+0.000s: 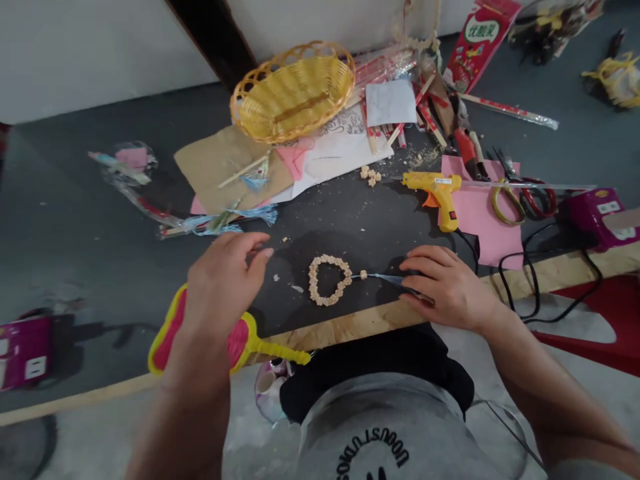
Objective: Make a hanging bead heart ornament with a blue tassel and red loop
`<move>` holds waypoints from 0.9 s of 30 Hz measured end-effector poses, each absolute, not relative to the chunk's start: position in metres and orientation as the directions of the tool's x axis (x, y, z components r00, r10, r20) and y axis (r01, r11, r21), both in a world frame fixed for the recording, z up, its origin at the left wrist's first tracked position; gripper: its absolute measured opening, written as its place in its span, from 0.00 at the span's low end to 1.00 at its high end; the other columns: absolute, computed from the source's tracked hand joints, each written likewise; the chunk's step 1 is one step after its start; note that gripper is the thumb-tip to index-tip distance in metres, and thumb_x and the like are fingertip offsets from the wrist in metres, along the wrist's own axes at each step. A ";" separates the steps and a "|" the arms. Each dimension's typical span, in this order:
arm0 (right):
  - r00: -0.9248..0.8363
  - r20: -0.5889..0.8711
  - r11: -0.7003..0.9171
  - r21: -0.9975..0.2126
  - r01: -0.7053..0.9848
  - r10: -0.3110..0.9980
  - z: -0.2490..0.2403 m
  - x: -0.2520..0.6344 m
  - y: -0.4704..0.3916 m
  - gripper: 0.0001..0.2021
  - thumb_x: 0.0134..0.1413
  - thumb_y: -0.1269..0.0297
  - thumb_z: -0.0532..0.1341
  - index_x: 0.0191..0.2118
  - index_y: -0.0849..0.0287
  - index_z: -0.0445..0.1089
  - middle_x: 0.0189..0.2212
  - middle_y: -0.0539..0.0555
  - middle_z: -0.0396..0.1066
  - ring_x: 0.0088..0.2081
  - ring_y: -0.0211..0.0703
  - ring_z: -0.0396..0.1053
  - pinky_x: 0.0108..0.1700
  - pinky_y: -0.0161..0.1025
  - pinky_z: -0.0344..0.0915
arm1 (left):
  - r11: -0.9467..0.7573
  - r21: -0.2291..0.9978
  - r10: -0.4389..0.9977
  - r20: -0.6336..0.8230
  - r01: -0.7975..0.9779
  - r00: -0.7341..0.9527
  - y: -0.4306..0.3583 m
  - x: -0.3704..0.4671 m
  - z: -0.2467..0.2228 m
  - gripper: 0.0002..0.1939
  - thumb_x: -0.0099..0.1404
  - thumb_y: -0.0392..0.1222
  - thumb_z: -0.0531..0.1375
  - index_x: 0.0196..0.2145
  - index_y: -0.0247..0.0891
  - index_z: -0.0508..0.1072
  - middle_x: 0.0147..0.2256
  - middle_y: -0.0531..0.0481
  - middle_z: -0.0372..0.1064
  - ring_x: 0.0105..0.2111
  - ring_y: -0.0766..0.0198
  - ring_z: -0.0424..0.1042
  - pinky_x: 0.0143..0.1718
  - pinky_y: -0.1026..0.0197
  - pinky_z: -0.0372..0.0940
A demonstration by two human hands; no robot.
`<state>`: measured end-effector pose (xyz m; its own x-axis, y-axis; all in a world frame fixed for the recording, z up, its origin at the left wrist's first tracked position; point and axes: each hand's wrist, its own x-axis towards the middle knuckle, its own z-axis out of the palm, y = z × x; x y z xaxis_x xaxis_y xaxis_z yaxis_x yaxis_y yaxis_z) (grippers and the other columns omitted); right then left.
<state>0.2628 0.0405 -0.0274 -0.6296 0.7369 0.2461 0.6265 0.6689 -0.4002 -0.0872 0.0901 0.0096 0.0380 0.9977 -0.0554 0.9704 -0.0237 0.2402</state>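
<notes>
A ring of small beige pieces (314, 285), roughly heart-shaped, lies on the dark table near its front edge. From its right side runs a thin cord with a small beige bead (363, 274) and a blue tassel (387, 279). My right hand (440, 283) rests over the tassel's end, fingers spread, with part of the tassel hidden beneath. To the left of the ring, my left hand (233, 273) hovers with thumb and fingertips apart and nothing between them. Below my left forearm is a pink and yellow fan-shaped piece (241, 341).
A yellow glue gun (435, 190) lies on pink paper (487, 227) beside scissors (507, 203). Behind are a yellow basket (300, 93), brown paper (210, 157) and wrapped chopsticks (510, 110). Black cable (535, 287) loops over the right front edge. A purple box (27, 353) stands left.
</notes>
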 end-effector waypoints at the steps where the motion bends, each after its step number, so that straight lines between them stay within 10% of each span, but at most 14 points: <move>1: -0.622 0.251 0.664 -0.404 0.628 0.741 -0.025 0.265 0.041 0.05 0.60 0.64 0.63 0.36 0.58 0.76 0.45 0.58 0.76 0.53 0.55 0.68 0.52 0.53 0.68 | 0.021 0.226 0.995 -0.096 0.974 0.000 0.095 -0.088 0.011 0.14 0.67 0.43 0.56 0.47 0.38 0.75 0.43 0.44 0.74 0.40 0.53 0.75 0.44 0.53 0.66; 13: -0.146 0.341 0.258 -0.312 0.914 0.929 -0.013 0.297 0.058 0.08 0.63 0.65 0.58 0.42 0.59 0.73 0.38 0.60 0.76 0.42 0.52 0.72 0.48 0.49 0.68 | -0.120 0.233 0.976 -0.150 0.965 0.157 0.119 -0.075 -0.014 0.10 0.65 0.42 0.54 0.35 0.42 0.75 0.39 0.42 0.74 0.41 0.48 0.72 0.39 0.53 0.62; 20: 0.169 0.119 -0.131 -0.278 0.952 0.978 -0.030 0.305 0.068 0.15 0.60 0.53 0.60 0.43 0.60 0.70 0.35 0.59 0.76 0.35 0.50 0.72 0.34 0.41 0.62 | 0.028 0.620 0.997 -0.070 0.784 0.019 0.096 -0.058 0.003 0.10 0.63 0.50 0.59 0.36 0.43 0.75 0.28 0.53 0.73 0.27 0.61 0.70 0.32 0.60 0.61; 27: 0.220 0.062 -0.194 -0.283 0.939 0.974 -0.028 0.296 0.092 0.20 0.59 0.46 0.61 0.42 0.59 0.71 0.34 0.59 0.77 0.37 0.51 0.73 0.34 0.39 0.58 | 0.146 0.907 0.984 -0.173 0.394 0.035 0.069 -0.026 0.005 0.12 0.62 0.50 0.65 0.37 0.40 0.76 0.30 0.50 0.77 0.31 0.64 0.75 0.34 0.64 0.67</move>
